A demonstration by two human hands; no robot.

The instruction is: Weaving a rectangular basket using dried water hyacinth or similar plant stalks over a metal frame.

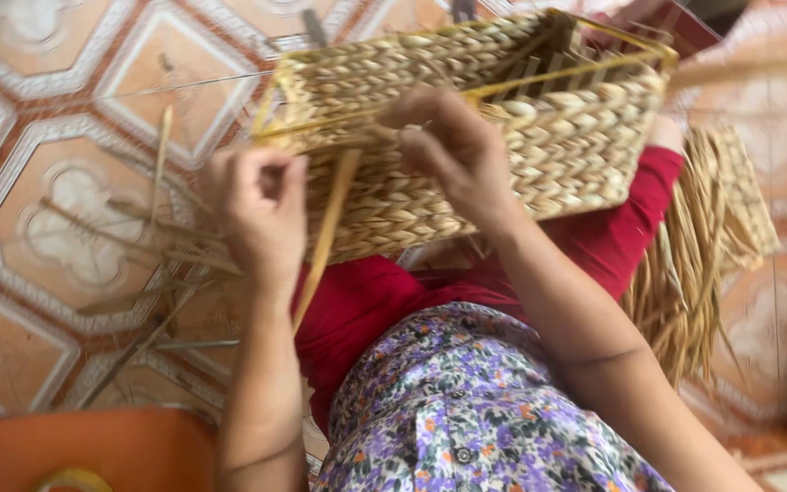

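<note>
A rectangular woven straw basket [539, 137] with a yellow wire rim rests tilted on my lap, over red trousers. My left hand [261, 214] is closed beside the basket's near corner, pinching a long straw strand [325, 241] that hangs down from the rim. At the rim of the basket my right hand [453, 150] presses with bent fingers on the weave near the same corner, where the strand starts. The fingertips of both hands are partly hidden by blur.
Loose straw stalks [152, 264] lie scattered on the patterned tile floor [38, 137] to my left. A bundle of straw with a woven piece [703, 237] lies at my right. An orange object [93, 451] sits at the lower left.
</note>
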